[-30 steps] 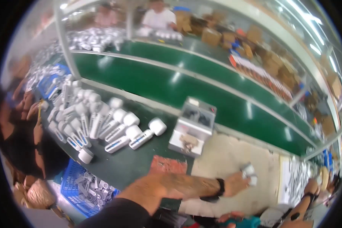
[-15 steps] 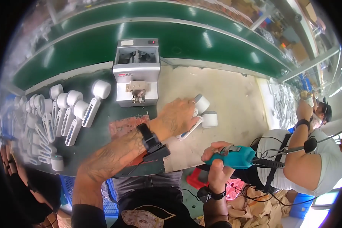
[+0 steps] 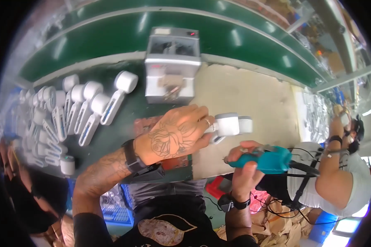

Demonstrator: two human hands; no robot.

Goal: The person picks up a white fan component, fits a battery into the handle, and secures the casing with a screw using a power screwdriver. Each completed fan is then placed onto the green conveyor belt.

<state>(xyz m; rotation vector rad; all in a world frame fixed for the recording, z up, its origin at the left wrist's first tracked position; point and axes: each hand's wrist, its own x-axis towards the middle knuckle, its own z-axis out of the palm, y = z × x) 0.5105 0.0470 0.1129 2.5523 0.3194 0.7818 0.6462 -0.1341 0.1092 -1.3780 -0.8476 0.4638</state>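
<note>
In right hand (image 3: 246, 176), screwdriver (image 3: 273, 160) points left.

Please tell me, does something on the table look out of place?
Perhaps: one white head sits near the left front edge of the green table, whereas most neighbouring white devices point their heads toward the far side.

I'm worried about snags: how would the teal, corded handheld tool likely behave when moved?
The teal handheld tool is probably stiff, given its hard-looking casing; the thick black cord at its rear may tug; its rounded body might roll.
</note>
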